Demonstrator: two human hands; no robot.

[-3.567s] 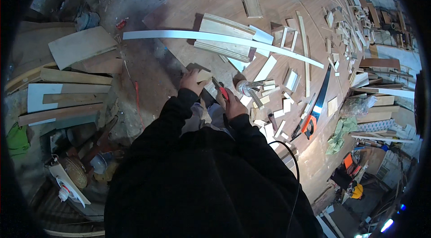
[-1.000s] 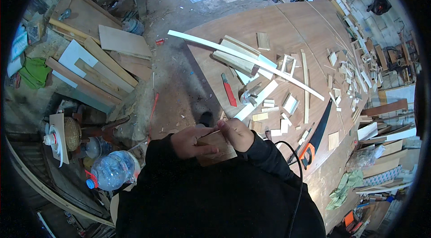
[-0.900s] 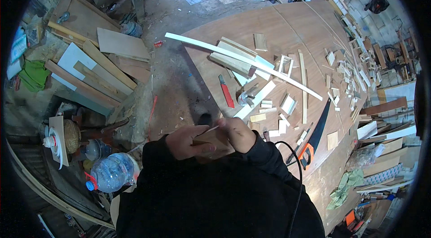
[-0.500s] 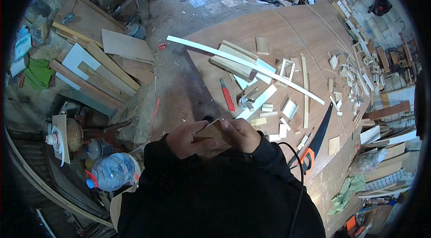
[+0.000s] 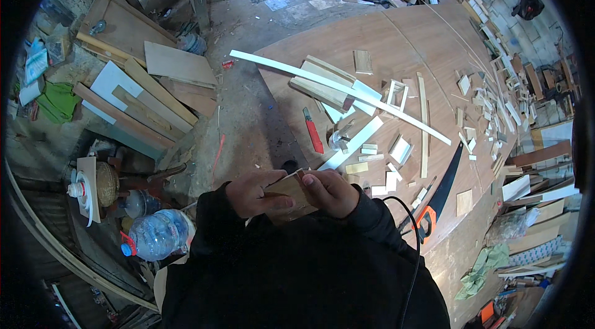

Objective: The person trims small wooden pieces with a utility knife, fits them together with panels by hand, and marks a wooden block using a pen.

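While you grip the wood piece (image 5: 290,192) close to your chest, left hand (image 5: 251,192) and right hand (image 5: 331,191) both closed on it, you seem to be checking it. Next it likely goes back to the table (image 5: 372,37) (mind the saw (image 5: 441,189)).

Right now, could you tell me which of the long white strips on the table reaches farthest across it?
The thin white strip running diagonally over the wood blocks; the shorter, wider white strip lies nearer the hands.

1. You hold one small wooden board (image 5: 290,195) in your two hands.
2. You have one red utility knife (image 5: 313,131) and one handsaw (image 5: 441,187) on the workbench.
3. You have one plastic water bottle (image 5: 155,233) beside you.
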